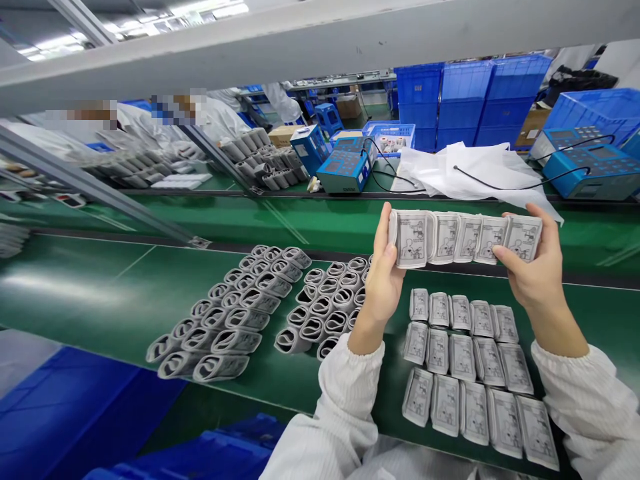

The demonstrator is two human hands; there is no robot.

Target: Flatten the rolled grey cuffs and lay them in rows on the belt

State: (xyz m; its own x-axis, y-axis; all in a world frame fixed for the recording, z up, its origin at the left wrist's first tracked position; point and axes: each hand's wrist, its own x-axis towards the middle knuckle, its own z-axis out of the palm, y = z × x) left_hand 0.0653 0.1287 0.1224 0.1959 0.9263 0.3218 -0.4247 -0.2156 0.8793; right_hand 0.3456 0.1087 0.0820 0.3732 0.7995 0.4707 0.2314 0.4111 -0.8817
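Left hand point(383, 280) and right hand point(533, 273) clamp a row of cuffs point(463, 238) between them, one hand on each end. Five flat grey cuffs side by side, printed faces toward the camera. Left thumb sits on the front of the left end cuff and right fingers wrap the right end cuff. The row is held in the air, level, above the far edge of the green belt point(100, 293).

Directly below and nearer than the hands is a laid-out grid of cuffs point(463, 357): three rows of five, flat on the belt, packed edge to edge.

Left of the left forearm are two clusters of rolled cuffs point(230, 313), open ends visible, lying in diagonal lines. The nearer-right cluster point(325, 307) sits just beside the wrist.

Far side: a blue tester box point(345, 170) with a black cable, crumpled white plastic sheet point(465, 170) and stacked blue crates point(465, 100). Far left are co-workers in white coats point(135, 123) by more rolled cuffs.
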